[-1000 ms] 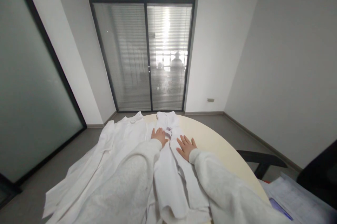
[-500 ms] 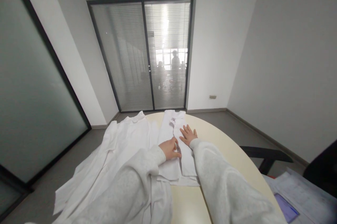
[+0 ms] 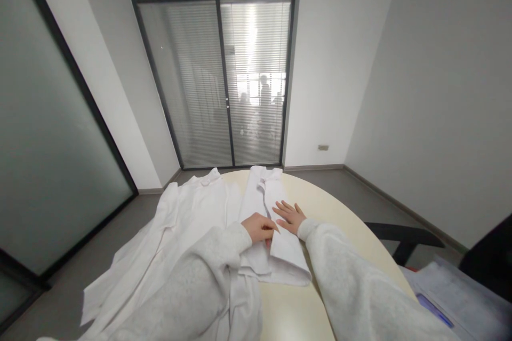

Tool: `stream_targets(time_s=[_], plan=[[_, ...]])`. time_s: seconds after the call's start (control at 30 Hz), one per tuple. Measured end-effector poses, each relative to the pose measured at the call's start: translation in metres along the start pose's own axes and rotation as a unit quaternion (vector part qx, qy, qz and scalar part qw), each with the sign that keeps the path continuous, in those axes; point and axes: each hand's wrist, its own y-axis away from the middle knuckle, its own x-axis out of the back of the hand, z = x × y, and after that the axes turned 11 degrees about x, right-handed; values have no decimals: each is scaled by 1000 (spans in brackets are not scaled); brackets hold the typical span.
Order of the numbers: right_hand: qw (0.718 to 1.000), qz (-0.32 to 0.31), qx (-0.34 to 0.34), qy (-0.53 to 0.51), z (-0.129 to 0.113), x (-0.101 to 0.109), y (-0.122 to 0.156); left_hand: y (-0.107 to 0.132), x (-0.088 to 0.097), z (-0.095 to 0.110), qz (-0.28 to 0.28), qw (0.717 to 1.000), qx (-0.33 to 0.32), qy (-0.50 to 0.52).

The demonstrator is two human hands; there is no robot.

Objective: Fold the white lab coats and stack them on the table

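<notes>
A white shirt (image 3: 252, 191) lies folded lengthwise on the table, its collar end at the far side. My left hand (image 3: 259, 228) pinches the inner edge of its right-hand fold, fingers closed on the cloth. My right hand (image 3: 290, 216) rests on the outer side of that fold, fingers spread. The near end of the fold sits slightly raised and slants to the right. Left of it, another white garment (image 3: 196, 207) is spread loosely, partly covered by my left sleeve and hanging past the table's left side.
The round cream table (image 3: 344, 218) curves away on the right. Beyond it are a black chair armrest (image 3: 404, 234), papers (image 3: 464, 293) and a flat purple-blue object (image 3: 435, 310). A glass door with blinds (image 3: 256, 90) stands ahead, with blurred figures behind it.
My left hand has closed its pinch on the fold's edge. The fold's near end has swung right and lifted. My right hand has slid nearer to me and slightly right.
</notes>
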Motion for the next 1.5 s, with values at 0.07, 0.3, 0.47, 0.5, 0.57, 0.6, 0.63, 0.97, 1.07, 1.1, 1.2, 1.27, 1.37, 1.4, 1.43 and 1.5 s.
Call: stream_targets(time_s=[0.07, 0.3, 0.47, 0.5, 0.57, 0.6, 0.63, 0.97, 1.07, 1.1, 1.2, 1.27, 1.37, 1.4, 1.43, 1.5], plan=[[1000, -5, 4, 3, 0, 1, 1, 1, 0, -8, -108, 991, 36, 68], [999, -15, 11, 29, -10, 9, 4, 3, 8, -15, -209, 975, 63, 29], [998, -9, 55, 35, -41, 2, 4, 9, 38, -15, -111, 991, 64, 46], [997, -9, 61, 36, -47, -1, 4, 9, 43, -19, -70, 994, 71, 38], [996, -6, 73, 42, -56, -7, 6, 8, 49, -29, 14, 997, 76, -22], [996, -5, 80, 45, -59, -9, 7, 6, 51, -34, 45, 994, 74, -65], [995, -6, 85, 45, -61, -10, 8, 5, 52, -38, 63, 990, 71, -109], [988, -102, 91, -75, -56, 18, 16, 18, 43, -33, -71, 974, 151, -154], [970, -122, 125, -171, -51, 27, 21, 24, 37, -25, -190, 969, 154, -31], [962, -130, 127, -205, -51, 29, 22, 24, 36, -22, -220, 965, 144, 12], [945, -139, 76, -288, -57, 31, 21, 23, 38, -15, -219, 968, 98, 71], [950, -103, 25, -293, -66, 28, 16, 20, 44, -12, -160, 984, 69, 44], [989, 38, -24, -143, -80, 21, 4, 15, 54, -12, -48, 995, 65, -62], [993, 86, -28, -75, -83, 17, 1, 14, 56, -13, -10, 992, 71, -103], [992, 121, -27, -18, -85, 13, -2, 13, 57, -15, 23, 987, 78, -141], [988, 144, -11, 46, -84, 2, -3, 12, 56, -19, 56, 973, 90, -206]])
